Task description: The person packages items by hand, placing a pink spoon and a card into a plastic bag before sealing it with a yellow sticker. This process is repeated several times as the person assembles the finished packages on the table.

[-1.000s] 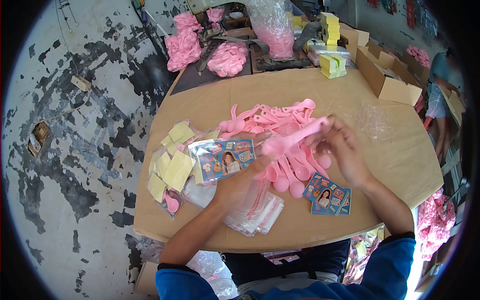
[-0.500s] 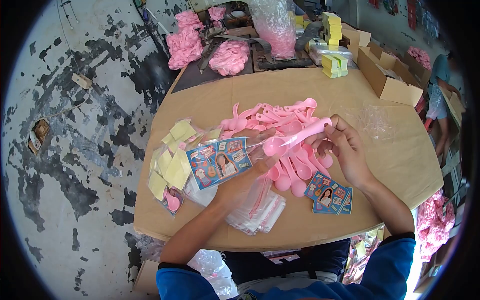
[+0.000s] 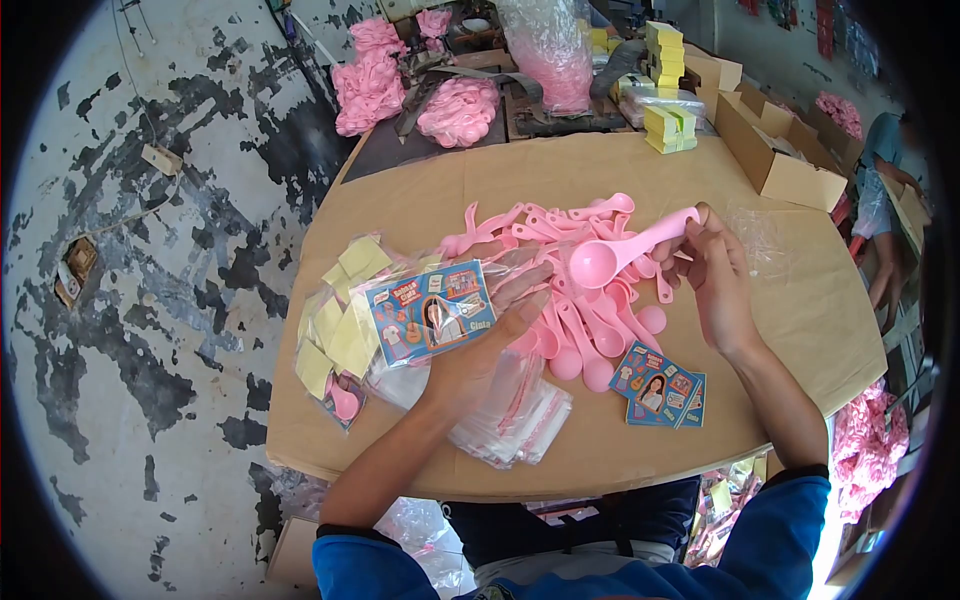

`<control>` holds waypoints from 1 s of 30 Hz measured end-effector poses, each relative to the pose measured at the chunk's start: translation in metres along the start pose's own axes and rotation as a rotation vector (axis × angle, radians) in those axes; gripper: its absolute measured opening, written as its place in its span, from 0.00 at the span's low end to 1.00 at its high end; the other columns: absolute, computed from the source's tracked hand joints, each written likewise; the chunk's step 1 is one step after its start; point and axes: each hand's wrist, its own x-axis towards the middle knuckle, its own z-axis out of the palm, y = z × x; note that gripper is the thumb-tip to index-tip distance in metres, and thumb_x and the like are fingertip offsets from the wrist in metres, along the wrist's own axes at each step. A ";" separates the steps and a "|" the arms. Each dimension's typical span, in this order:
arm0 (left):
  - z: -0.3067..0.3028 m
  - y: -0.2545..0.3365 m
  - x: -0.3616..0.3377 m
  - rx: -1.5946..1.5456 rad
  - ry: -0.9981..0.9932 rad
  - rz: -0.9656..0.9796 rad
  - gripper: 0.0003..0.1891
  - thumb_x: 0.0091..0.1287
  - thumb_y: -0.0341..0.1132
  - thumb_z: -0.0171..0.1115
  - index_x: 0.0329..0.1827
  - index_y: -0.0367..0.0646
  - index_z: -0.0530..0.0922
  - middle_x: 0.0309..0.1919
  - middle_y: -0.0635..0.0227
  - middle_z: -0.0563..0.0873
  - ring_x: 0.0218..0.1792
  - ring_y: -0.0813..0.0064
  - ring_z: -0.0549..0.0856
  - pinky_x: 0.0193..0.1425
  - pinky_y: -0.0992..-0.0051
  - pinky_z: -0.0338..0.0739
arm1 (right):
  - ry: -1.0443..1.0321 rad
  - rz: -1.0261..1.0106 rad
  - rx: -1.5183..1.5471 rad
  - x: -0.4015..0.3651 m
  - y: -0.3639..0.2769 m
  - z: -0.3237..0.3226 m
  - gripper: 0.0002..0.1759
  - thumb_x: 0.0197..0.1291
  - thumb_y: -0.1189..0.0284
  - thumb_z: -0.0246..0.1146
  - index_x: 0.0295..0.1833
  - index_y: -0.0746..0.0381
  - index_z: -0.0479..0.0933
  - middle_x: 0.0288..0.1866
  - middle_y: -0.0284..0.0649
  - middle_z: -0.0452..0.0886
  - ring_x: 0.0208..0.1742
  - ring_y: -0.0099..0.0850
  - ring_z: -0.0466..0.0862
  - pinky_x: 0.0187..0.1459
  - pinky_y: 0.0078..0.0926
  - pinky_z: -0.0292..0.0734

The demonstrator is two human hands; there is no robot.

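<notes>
My left hand [image 3: 478, 358] holds a clear plastic bag with a blue printed card [image 3: 430, 312] inside, the bag's mouth toward the right. Between finger and thumb, my right hand [image 3: 718, 268] grips the handle end of a pink spoon [image 3: 632, 248], its bowl near the bag but apart from the card. Behind and below lies a heap of pink spoons [image 3: 590, 325]. More blue cards [image 3: 657, 392] lie right of the heap. Empty clear bags [image 3: 517, 425] are stacked under my left wrist. Filled bags with yellow cards [image 3: 345, 335] lie at the left.
The brown table [image 3: 390, 465] has a curved front edge. At its back are pink bundles [image 3: 458, 112], a large clear bag of pink items [image 3: 560, 75], yellow card stacks [image 3: 668, 130] and an open carton [image 3: 775, 150]. Another person [image 3: 882, 150] is at the far right.
My right hand has moved right and slightly up with the spoon, drawing its bowl away from the bag's opening. The bag and card in my left hand have shifted slightly left and up.
</notes>
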 end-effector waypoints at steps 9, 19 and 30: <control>0.004 0.001 0.001 0.097 -0.040 0.030 0.33 0.66 0.23 0.62 0.71 0.50 0.58 0.70 0.50 0.65 0.70 0.57 0.68 0.72 0.61 0.68 | -0.107 0.157 0.053 -0.009 -0.004 0.013 0.13 0.75 0.67 0.45 0.41 0.60 0.72 0.36 0.39 0.83 0.33 0.18 0.79 0.32 0.17 0.71; 0.006 0.003 0.000 0.060 -0.006 -0.002 0.36 0.65 0.28 0.66 0.72 0.39 0.55 0.67 0.54 0.70 0.67 0.64 0.73 0.69 0.67 0.72 | -0.035 0.231 0.076 -0.004 -0.004 0.006 0.15 0.74 0.62 0.47 0.38 0.58 0.71 0.32 0.36 0.82 0.30 0.19 0.77 0.32 0.18 0.71; 0.009 0.005 -0.004 0.230 -0.038 -0.021 0.32 0.65 0.25 0.64 0.69 0.46 0.58 0.67 0.51 0.71 0.69 0.59 0.70 0.69 0.58 0.71 | -0.161 0.343 0.182 -0.006 -0.002 0.013 0.14 0.74 0.62 0.50 0.46 0.61 0.72 0.42 0.43 0.85 0.34 0.22 0.80 0.33 0.19 0.75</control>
